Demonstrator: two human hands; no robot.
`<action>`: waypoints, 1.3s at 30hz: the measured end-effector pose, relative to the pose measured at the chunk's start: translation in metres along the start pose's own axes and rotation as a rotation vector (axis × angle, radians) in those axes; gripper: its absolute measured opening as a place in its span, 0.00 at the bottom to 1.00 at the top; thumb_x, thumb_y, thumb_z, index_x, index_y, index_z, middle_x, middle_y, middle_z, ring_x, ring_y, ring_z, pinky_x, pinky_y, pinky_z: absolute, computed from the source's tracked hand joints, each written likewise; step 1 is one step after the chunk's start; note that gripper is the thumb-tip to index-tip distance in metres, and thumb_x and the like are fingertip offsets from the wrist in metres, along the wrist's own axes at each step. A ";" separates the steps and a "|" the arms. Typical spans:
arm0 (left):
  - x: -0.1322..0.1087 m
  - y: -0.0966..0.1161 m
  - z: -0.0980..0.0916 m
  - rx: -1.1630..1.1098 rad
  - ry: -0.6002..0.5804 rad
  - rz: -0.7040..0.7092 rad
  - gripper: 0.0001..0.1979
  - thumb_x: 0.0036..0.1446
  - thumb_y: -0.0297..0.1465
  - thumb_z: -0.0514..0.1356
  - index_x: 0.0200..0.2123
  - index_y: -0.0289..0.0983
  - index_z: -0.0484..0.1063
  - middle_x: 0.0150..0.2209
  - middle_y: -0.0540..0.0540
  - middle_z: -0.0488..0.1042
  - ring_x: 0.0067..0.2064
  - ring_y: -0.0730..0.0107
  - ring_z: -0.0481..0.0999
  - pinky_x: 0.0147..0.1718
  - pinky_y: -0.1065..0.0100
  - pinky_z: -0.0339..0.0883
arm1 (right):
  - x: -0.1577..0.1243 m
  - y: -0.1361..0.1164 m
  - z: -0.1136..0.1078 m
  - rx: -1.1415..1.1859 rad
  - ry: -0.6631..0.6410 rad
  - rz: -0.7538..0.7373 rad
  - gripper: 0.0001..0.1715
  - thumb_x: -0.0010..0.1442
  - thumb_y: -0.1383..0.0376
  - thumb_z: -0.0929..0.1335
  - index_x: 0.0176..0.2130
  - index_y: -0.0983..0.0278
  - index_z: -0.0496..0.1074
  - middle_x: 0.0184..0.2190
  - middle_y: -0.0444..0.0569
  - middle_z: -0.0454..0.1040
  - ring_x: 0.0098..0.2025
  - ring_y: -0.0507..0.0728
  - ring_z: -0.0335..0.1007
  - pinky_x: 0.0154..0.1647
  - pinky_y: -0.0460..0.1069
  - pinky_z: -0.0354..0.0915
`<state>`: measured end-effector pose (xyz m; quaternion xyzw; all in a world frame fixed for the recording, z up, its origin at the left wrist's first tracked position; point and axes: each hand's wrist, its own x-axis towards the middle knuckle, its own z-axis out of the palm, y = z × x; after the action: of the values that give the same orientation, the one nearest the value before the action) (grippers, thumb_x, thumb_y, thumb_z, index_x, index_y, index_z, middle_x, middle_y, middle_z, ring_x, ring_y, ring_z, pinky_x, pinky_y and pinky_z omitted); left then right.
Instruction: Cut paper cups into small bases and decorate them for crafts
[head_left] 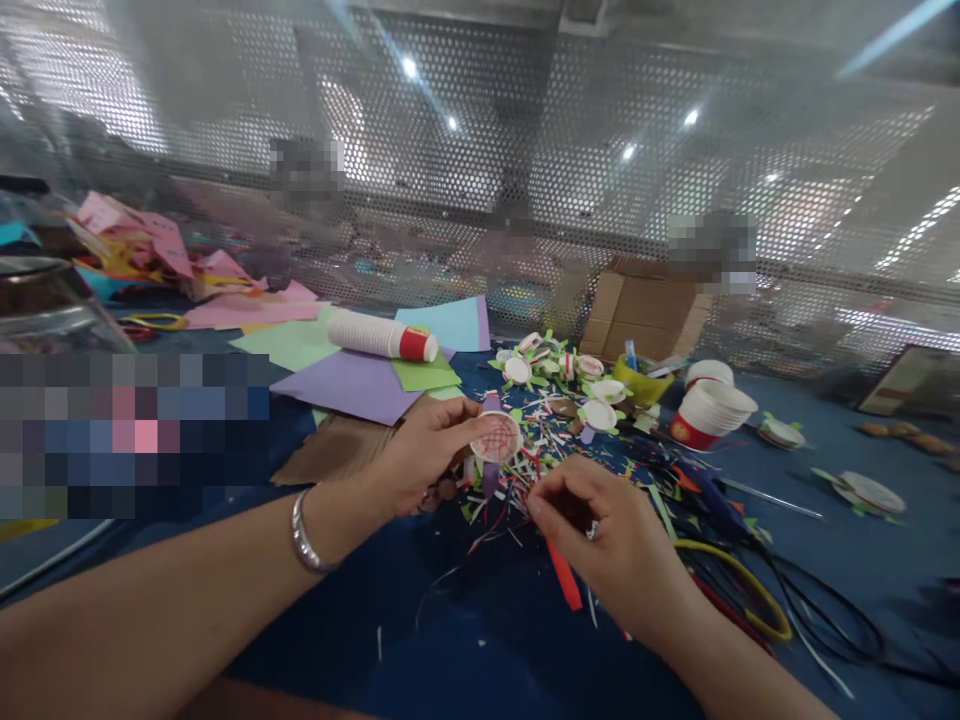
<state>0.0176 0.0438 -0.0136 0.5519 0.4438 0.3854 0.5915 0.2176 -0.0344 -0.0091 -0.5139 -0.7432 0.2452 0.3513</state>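
Observation:
My left hand [439, 440] is closed on a small round paper-cup craft [496, 438], pinched between thumb and fingers. Its white disc carries red crisscross lines, and purple paper tabs stick out above and below. To the right, my right hand [592, 525] hovers with fingertips pressed together; anything between them is hidden or too small to make out. Beneath both hands lies a pile of shredded paper scraps [517, 490]. A red paper strip [564, 575] rests just below my right fingertips. Several similar crafts with green tabs [536, 360] are grouped beyond the hands.
A stack of paper cups [364, 335] lies on coloured paper sheets [349, 385]. Upright cups [712, 410] stand at right near a yellow container [641, 380]. A blue glue gun [709, 495] and cables [817, 600] lie right of my right hand. A perforated metal screen [465, 190] rises behind.

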 end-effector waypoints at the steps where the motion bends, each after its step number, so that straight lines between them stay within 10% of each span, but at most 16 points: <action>1: 0.004 0.003 0.000 0.055 0.006 0.025 0.17 0.56 0.47 0.65 0.35 0.40 0.72 0.26 0.49 0.73 0.20 0.72 0.66 0.21 0.68 0.56 | -0.001 -0.001 0.000 -0.014 0.003 -0.024 0.10 0.66 0.64 0.66 0.32 0.61 0.73 0.29 0.44 0.71 0.30 0.53 0.66 0.32 0.49 0.61; 14: 0.136 0.035 0.015 0.795 -0.147 0.387 0.14 0.60 0.42 0.64 0.32 0.36 0.81 0.28 0.46 0.77 0.35 0.62 0.76 0.39 0.64 0.64 | -0.001 0.001 0.003 -0.168 -0.141 -0.136 0.09 0.67 0.67 0.66 0.34 0.63 0.73 0.34 0.47 0.73 0.35 0.54 0.69 0.36 0.51 0.63; 19: 0.171 0.045 0.010 1.086 -0.122 0.348 0.17 0.66 0.38 0.62 0.53 0.35 0.73 0.54 0.40 0.74 0.52 0.58 0.77 0.51 0.52 0.74 | 0.000 0.003 0.004 -0.194 -0.193 -0.144 0.08 0.67 0.67 0.67 0.34 0.63 0.74 0.34 0.46 0.73 0.34 0.54 0.69 0.34 0.50 0.61; 31: 0.177 0.031 0.009 1.130 -0.067 0.400 0.22 0.66 0.37 0.62 0.60 0.37 0.69 0.61 0.38 0.69 0.59 0.52 0.72 0.57 0.45 0.69 | -0.003 0.005 0.009 -0.249 -0.287 -0.170 0.09 0.68 0.65 0.67 0.35 0.64 0.74 0.36 0.48 0.74 0.37 0.55 0.71 0.36 0.50 0.62; 39: 0.182 0.063 0.003 0.791 -0.170 0.150 0.18 0.67 0.38 0.60 0.56 0.36 0.71 0.54 0.40 0.74 0.50 0.60 0.78 0.48 0.54 0.76 | -0.001 0.004 0.009 -0.288 -0.317 -0.193 0.09 0.67 0.65 0.67 0.35 0.65 0.75 0.35 0.48 0.74 0.36 0.55 0.71 0.35 0.50 0.62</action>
<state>0.0789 0.2213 0.0308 0.7975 0.4658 0.1799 0.3386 0.2133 -0.0339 -0.0180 -0.4404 -0.8621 0.1796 0.1752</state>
